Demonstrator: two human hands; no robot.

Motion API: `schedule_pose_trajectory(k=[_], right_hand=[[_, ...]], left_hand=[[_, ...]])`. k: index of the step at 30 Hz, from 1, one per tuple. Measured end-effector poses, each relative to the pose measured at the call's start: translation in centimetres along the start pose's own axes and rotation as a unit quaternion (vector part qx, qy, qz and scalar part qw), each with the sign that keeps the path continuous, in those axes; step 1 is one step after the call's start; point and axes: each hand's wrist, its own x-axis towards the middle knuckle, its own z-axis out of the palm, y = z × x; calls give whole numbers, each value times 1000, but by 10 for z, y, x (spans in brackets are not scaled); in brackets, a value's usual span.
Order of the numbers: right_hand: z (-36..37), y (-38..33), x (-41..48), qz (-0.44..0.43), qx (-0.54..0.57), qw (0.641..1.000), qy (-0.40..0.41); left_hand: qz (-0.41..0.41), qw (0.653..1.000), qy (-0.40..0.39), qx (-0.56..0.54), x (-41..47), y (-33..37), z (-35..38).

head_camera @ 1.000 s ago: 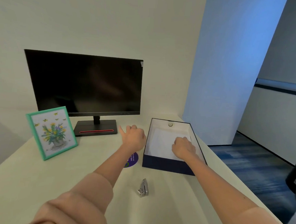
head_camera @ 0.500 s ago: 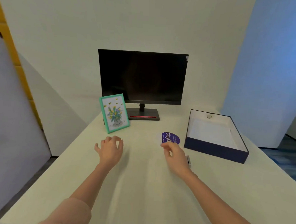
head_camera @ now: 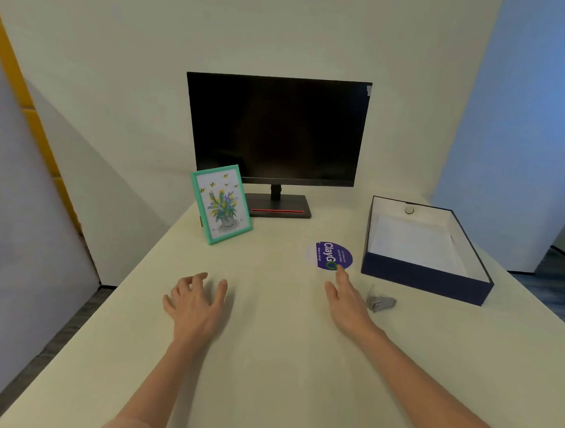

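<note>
Glossy sticker [head_camera: 330,255], matt table [head_camera: 267,360]

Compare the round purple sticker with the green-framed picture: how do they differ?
The purple sticker is round; the green-framed picture is rectangular. The sticker lies flat on the table; the picture stands tilted back. The sticker bears white lettering; the picture shows potted flowers and bees. The right hand reaches to the sticker's near edge; the picture stands well apart from it. Both rest on the table.

One label read
"ClayGo" is printed in white on the round purple sticker [head_camera: 332,255] on the surface [head_camera: 267,360]; smaller lines stay illegible.
</note>
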Motion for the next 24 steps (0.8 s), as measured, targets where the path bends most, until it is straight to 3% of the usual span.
schedule_pose_trajectory(k=[5, 8, 12, 18, 24], right_hand=[[4, -11, 5, -64, -156, 979, -114], [12, -12, 0, -79, -93, 975, -183], [9, -17, 35, -61, 23, 993, -101], [17, -22, 84, -27, -186, 978, -91], [38, -34, 56, -113, -149, 967, -174]], left_hand=[[-7, 1000, -5, -7, 0, 2, 0], [-8, 1000, -7, -2, 2, 1, 2], [-7, 1000, -9, 12, 3, 0, 5], [-3, 1000, -8, 22, 5, -1, 6], [5, 999, -21, 33, 5, 0, 4]])
